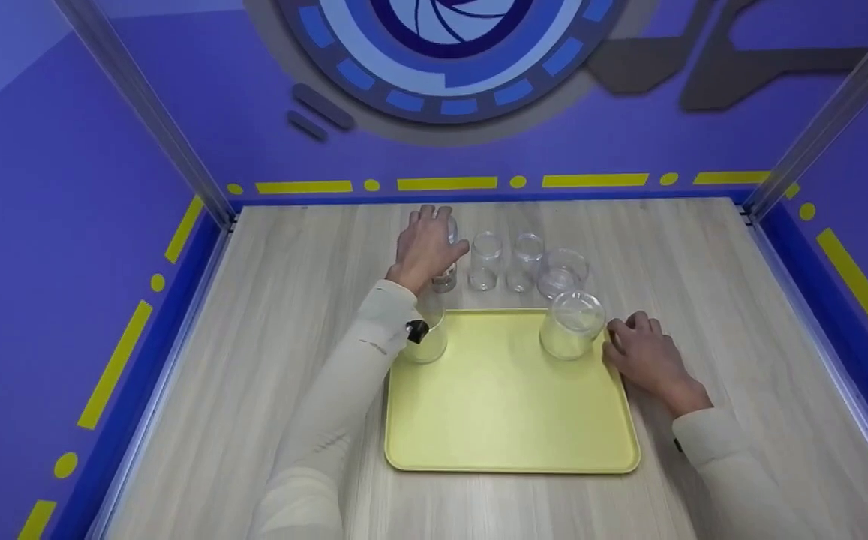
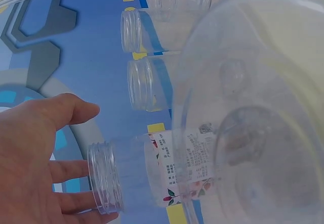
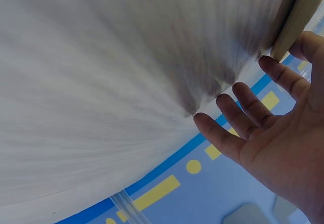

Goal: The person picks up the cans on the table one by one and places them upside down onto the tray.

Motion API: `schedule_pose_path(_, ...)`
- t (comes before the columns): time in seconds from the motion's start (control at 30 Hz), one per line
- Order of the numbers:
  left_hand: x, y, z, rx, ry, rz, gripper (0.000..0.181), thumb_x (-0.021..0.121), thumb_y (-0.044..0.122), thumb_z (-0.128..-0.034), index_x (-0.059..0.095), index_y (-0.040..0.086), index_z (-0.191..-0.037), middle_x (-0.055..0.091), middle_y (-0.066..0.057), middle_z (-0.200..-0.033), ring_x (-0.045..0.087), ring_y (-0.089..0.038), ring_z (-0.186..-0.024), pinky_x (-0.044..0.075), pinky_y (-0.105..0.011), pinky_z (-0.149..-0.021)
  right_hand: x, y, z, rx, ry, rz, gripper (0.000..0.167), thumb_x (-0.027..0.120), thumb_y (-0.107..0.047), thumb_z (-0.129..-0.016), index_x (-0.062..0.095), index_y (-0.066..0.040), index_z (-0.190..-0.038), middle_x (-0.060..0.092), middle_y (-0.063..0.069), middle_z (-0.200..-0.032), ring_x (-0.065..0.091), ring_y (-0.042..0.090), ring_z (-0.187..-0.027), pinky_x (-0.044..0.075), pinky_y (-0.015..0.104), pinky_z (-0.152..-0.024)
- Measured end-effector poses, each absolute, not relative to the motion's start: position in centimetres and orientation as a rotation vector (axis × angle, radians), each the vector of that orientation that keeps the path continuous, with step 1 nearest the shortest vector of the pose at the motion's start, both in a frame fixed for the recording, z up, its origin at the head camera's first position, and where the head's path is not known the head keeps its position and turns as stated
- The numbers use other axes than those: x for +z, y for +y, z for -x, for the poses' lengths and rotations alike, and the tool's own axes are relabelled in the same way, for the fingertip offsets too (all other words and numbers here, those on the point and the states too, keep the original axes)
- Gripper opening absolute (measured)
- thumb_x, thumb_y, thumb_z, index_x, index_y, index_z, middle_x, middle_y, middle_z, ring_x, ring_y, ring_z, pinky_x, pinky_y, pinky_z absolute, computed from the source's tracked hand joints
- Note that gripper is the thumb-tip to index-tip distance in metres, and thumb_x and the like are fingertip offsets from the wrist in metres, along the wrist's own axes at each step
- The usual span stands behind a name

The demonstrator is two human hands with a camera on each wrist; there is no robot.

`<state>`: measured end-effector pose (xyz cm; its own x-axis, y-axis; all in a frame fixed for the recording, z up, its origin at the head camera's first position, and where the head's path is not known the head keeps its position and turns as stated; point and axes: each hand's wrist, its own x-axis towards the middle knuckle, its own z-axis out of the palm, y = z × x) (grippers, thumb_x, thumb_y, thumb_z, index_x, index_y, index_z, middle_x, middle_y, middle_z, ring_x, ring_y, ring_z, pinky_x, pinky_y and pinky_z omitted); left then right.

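My left hand (image 1: pixel 426 244) (image 2: pixel 30 168) reaches over a clear jar (image 1: pixel 445 280) with a printed label (image 2: pixel 195 166), behind the tray. In the left wrist view its fingers are at the jar's threaded rim, the thumb held apart from it. My right hand (image 1: pixel 647 356) (image 3: pixel 283 138) is beside the right edge of the yellow tray (image 1: pixel 509 420) (image 3: pixel 301 19), fingertips on the table and thumb near the tray's edge. One large clear container (image 1: pixel 430 345) (image 2: pixel 258 97) stands at the tray's back left, partly behind my left sleeve; another (image 1: pixel 572 326) stands at its back right.
Two slim clear jars (image 1: pixel 485 262) (image 1: pixel 526 262) stand right of the labelled one, with a wider clear jar (image 1: pixel 563 271) beside them. The wooden table (image 1: pixel 276 330) is bounded by a blue back wall (image 1: pixel 201 120) and side walls.
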<state>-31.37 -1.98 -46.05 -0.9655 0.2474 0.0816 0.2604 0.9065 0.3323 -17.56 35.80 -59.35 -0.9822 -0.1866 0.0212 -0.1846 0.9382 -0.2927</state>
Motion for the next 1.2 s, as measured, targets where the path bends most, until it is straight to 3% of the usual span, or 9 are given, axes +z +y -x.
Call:
schedule_pose_path(0.5, -46.1, -2.2, 31.5, -0.580, -2.992, 0.372, 0.051, 0.071, 0.023, -0.0990, 0.060, 0.007, -0.147, 0.059, -0.018, -0.141, 0.059, -0.035, -0.126, 0.056, -0.047, -0.098, -59.4, 35.7, 17.6, -0.479, 3.091, 0.286, 0.036, 0.059, -0.025, -0.105, 0.062, 0.000, -0.130, 0.050, 0.028, -0.118, 0.051, 0.051, -0.109, 0.049, 0.071, -0.079)
schedule_pose_path(1.2, -45.8, -3.2, 30.5, -0.632, -2.981, 0.403, 0.054, 0.073, 0.019, -0.0982, 0.060, 0.008, -0.149, 0.060, -0.019, -0.140, 0.060, -0.035, -0.125, 0.054, -0.046, -0.101, -59.4, 35.8, 17.6, -0.488, 3.094, 0.299, 0.033, 0.060, -0.023, -0.105, 0.062, -0.001, -0.130, 0.050, 0.029, -0.118, 0.050, 0.052, -0.108, 0.048, 0.071, -0.077)
